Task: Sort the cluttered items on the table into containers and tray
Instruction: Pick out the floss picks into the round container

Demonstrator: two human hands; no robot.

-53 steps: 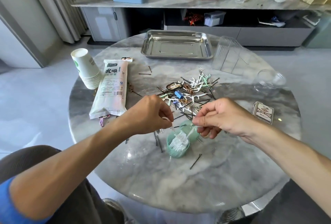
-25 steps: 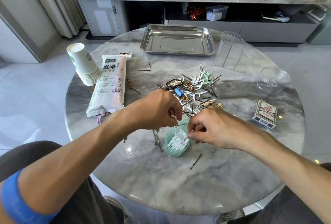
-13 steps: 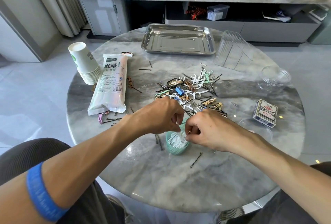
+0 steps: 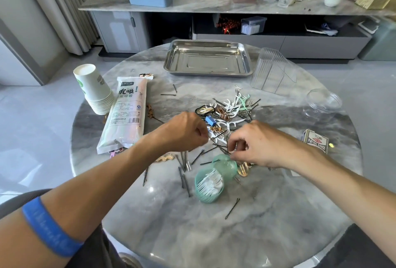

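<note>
A small green container (image 4: 209, 190) holding white floss picks stands on the near middle of the marble table (image 4: 214, 235), its hinged lid (image 4: 226, 166) open behind it. Just beyond lies the clutter pile (image 4: 227, 113) of floss picks, hairpins and clips. My left hand (image 4: 186, 132) hovers at the pile's near left edge, its curled fingers pinching at a white floss pick. My right hand (image 4: 257, 143) is above the lid, thumb and fingers pinched together at the pile's near edge. What it holds is hidden.
A steel tray (image 4: 207, 58) sits at the far side, with a ribbed clear container (image 4: 272, 70) and a clear round jar (image 4: 323, 102) to its right. Playing cards (image 4: 316, 141) lie right. Paper cups (image 4: 94, 89) and a straw bag (image 4: 126, 115) lie left. A stray hairpin (image 4: 232, 208) lies near.
Both hands have moved from over the green container up to the near edge of the pile. The container with its floss picks is now uncovered.
</note>
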